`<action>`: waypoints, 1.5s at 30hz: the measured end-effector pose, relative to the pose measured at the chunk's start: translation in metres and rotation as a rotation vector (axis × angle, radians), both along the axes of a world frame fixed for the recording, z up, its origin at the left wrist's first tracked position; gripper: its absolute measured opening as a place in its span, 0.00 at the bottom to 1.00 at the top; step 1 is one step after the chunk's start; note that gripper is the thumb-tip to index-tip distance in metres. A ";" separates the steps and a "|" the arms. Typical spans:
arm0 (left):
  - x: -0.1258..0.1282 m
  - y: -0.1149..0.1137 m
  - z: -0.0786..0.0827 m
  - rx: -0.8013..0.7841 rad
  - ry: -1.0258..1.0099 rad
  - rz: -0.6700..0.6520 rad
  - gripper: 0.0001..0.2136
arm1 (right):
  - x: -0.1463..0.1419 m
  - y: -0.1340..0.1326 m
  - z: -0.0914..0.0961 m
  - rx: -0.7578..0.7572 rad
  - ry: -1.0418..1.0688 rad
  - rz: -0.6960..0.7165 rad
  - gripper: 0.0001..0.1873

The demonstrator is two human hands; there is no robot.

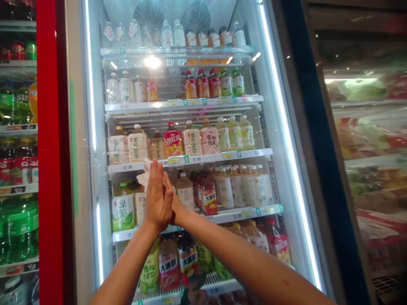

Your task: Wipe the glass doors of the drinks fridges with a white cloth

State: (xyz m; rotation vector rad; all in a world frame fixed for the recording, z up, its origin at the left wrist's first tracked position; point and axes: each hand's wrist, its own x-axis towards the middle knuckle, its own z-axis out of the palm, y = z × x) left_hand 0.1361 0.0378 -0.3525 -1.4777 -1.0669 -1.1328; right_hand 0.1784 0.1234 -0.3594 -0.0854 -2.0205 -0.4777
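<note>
My left hand (155, 199) reaches up at the middle of the view, its fingers straight and pressed together, the thumb to the right. Close against it, my right hand (178, 209) comes in from the right, partly hidden behind the left. A crumpled white tissue (145, 174) sticks out at the left of the fingertips. Both hands press on it, though most of it is hidden. Directly beyond is a lit drinks cooler with a glass front (187, 140), which shows reflections. Contact between the tissue and the glass cannot be made out.
Bottled drinks fill several wire shelves with white label strips (219, 156). A green tea bottle (123, 209) stands left of my hands. A red-framed cooler (49, 140) with more drinks is at the left. Another chilled display (369, 148) is blurred at the right.
</note>
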 end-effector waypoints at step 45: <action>-0.020 0.028 -0.012 -0.164 0.335 0.461 0.35 | 0.139 0.085 -0.076 0.044 0.164 -0.224 0.48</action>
